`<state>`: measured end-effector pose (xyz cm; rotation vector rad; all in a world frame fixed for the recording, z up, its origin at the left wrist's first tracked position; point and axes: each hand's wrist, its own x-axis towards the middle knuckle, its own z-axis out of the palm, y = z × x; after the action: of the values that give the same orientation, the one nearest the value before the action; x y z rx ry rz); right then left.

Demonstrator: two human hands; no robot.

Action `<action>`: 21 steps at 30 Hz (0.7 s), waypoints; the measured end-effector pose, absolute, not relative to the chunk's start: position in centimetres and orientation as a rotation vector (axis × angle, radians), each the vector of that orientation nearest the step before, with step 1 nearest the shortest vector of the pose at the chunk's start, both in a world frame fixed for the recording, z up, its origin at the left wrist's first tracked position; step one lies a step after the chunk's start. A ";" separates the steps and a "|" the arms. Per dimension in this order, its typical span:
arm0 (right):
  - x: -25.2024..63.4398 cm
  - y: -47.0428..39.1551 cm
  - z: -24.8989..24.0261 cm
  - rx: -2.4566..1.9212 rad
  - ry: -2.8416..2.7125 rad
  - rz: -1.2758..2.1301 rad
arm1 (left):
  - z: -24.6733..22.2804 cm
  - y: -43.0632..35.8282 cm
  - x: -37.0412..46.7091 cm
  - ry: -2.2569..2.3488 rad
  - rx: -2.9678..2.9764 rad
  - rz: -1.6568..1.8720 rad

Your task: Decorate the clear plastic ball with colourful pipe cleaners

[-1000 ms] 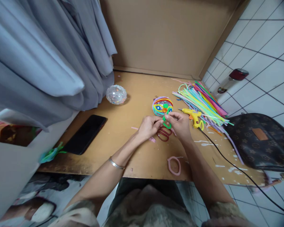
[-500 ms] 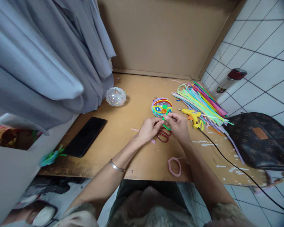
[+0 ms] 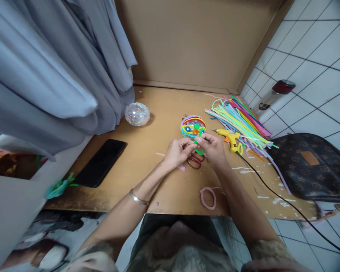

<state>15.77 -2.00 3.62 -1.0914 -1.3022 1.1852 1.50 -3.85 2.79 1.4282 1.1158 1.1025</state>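
Between my fingertips is a bent green pipe cleaner, pinched from both sides. My left hand is closed on it from the left, and my right hand from the right. Just beyond my fingers rests a round ball wrapped in coloured pipe cleaners, with green, orange and blue parts on its front. Red scissor handles lie beneath my hands, their blades hidden. A pink pipe cleaner loop lies nearer the table edge.
A yellow glue gun with a black cord lies to the right, before a heap of pipe cleaners. A patterned bag stands far right. On the left are a clear ball, a black phone and a grey curtain.
Both hands stay in nearly the same place, still pinching the green pipe cleaner, with only slight finger movement. The whole view has shifted a little.
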 end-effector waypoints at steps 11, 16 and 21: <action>16.4 -1.6 3.1 -1.072 -1.212 1.213 | 3.2 -2.7 0.4 0.807 1.206 0.954; 16.4 -1.6 3.2 -1.077 -1.220 1.222 | 3.5 -3.2 0.4 0.891 1.242 0.883; 16.3 -1.7 3.1 -1.061 -1.225 1.234 | 3.2 -2.8 0.5 0.880 1.227 0.929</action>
<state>16.26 -1.68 3.12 -1.0608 -1.2248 1.2337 0.53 -2.84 3.17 1.2273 0.8803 0.9290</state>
